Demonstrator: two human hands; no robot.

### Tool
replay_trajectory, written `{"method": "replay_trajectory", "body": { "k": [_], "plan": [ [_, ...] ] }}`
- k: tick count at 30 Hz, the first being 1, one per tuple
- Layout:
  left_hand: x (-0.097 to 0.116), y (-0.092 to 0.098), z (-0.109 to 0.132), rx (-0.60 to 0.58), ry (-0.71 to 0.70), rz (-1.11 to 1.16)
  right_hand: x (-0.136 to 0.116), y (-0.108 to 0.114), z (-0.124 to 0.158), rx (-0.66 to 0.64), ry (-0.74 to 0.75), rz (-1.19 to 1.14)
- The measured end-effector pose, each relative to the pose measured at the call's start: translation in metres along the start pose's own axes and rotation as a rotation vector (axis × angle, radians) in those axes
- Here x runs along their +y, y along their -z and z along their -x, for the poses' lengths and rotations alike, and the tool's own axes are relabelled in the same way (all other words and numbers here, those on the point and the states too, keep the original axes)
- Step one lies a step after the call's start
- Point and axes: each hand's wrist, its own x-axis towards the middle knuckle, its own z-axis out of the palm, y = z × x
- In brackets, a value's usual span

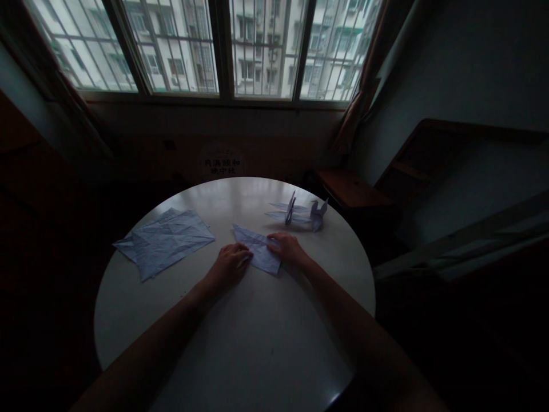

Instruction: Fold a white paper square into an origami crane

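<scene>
A creased, folded sheet of pale paper (261,245) lies on the round white table (240,337) in front of me. My left hand (234,260) has its fingers curled together on the paper's left edge. On the right part of the same sheet, my right hand (286,248) grips it, thumb and forefinger against the paper. Some of the paper is hidden beneath my fingers. Just beyond my right hand stand two folded paper figures: a winged one (290,210) with long thin points and a smaller bird-like one (317,216).
At the table's left lies a stack of creased paper sheets (171,237), partly over the rim. Behind the table are a wall and a barred window (261,51). A brown wooden stool or low surface (354,189) stands at the back right. The room is dim.
</scene>
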Motion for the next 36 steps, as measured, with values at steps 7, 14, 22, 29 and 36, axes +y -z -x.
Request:
{"method": "replay_trajectory", "body": {
  "k": [7,14,22,29,36],
  "plan": [
    [0.0006,0.0006,-0.0002,-0.001,-0.013,-0.007,-0.0018,0.0016,0.0016,0.004,0.002,-0.001],
    [0.0002,0.0004,-0.0006,-0.003,-0.020,-0.020,0.0001,0.0005,0.0004,-0.004,0.015,-0.004],
    [0.0008,0.0005,0.0000,-0.003,-0.021,-0.027,0.0008,-0.0004,0.0004,0.000,0.011,-0.001],
    [0.0002,0.0005,-0.0003,-0.006,-0.015,-0.009,-0.0005,0.0015,0.0011,0.000,0.010,0.004],
    [0.0012,0.0012,-0.0007,-0.009,-0.019,-0.022,-0.0008,0.0016,0.0009,-0.010,0.011,0.005]
  ]
}}
